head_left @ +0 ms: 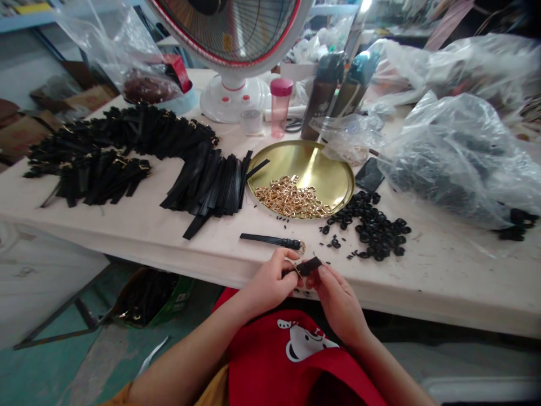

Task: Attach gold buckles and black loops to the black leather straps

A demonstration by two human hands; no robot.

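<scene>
Both my hands meet at the table's front edge around a short black strap [310,266] with a gold buckle at its left end. My left hand [276,276] pinches the buckle end, and its fingers partly cover it. My right hand [338,290] grips the strap's other end between thumb and fingers. Just beyond my left hand lies a finished-looking black strap [270,241] with a gold buckle. Past it, a round gold tray [325,163] holds a heap of gold buckles [291,197]. A pile of small black loops [378,228] lies right of the tray.
Bundled black straps [127,132] cover the left of the table, with loose straps [215,183] beside the tray. A fan [232,84], a pink-lidded bottle [279,110] and dark bottles [321,96] stand behind. Plastic bags [456,152] fill the right.
</scene>
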